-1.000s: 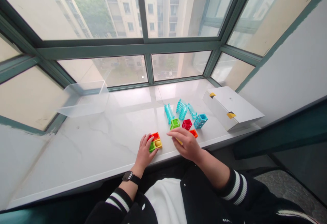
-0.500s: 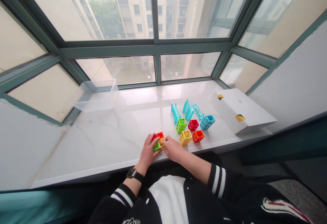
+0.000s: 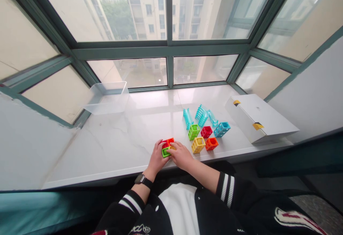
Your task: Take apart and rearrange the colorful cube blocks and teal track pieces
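Near the ledge's front edge I hold a cluster of joined toy building blocks [image 3: 166, 151] in red, orange, green and yellow. My left hand [image 3: 157, 157] is closed round its left side, fingers on the red and green parts. Gripping the right side is my right hand [image 3: 181, 155], its fingers over the yellow block and hiding most of it. Just right of that hand stand a yellow block [image 3: 198, 145], an orange block [image 3: 211, 143], a green block [image 3: 193, 132], a red block [image 3: 206, 132] and a blue block [image 3: 222, 129].
Behind the blocks lie translucent turquoise pieces [image 3: 201, 115], ribbed or slide-like. A clear plastic bin [image 3: 107, 102] stands at the back left of the white marble ledge [image 3: 107, 149]. At the right is a white box [image 3: 262, 117] with yellow-black tabs. Windows close off the back.
The view has shifted slightly, moving the scene rightward. My right fingers have moved further over the yellow block, and my left fingers have shifted so more of the green block's top shows.
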### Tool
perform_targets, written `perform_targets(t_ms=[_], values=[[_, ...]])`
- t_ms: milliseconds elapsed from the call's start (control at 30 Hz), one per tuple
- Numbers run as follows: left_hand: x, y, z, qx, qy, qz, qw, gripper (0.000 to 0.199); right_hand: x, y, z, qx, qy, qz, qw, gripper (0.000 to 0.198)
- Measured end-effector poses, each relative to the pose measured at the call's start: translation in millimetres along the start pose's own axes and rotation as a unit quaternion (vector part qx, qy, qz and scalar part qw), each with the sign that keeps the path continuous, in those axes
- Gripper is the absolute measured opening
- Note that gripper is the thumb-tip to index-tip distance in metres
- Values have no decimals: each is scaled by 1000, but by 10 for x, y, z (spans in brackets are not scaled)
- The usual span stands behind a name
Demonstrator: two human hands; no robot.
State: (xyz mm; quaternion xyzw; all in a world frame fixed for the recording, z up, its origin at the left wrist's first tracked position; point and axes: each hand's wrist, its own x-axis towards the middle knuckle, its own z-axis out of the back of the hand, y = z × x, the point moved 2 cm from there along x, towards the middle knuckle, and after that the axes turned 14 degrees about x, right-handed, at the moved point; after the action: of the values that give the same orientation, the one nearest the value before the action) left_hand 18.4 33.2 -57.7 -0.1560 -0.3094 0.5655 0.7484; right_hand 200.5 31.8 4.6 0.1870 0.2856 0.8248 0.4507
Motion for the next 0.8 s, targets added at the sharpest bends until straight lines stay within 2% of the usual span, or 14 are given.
perform_targets(t_ms=[133,267,400,500,700,800], values=[[3,24,79,-3,24,-12,1000,74,-4,-45,-50,23,-26,-16,999,27],[-40,46,163,7,53,-26,998,81,-11,-44,-79,45,-21,-35,998,32],[-113,73,195,19,53,-12,998,86,-17,-8,-79,50,-21,-35,998,34],[-148,143,217,30,24,19,999,92,-14,-8,-77,39,-27,-41,998,35],[-168,314,320,31,-54,49,997,89,-7,-41,-99,28,-37,-40,998,34],[-180,404,399,17,-101,123,987,75,-8,-36,-103,30,-42,-40,998,35]])
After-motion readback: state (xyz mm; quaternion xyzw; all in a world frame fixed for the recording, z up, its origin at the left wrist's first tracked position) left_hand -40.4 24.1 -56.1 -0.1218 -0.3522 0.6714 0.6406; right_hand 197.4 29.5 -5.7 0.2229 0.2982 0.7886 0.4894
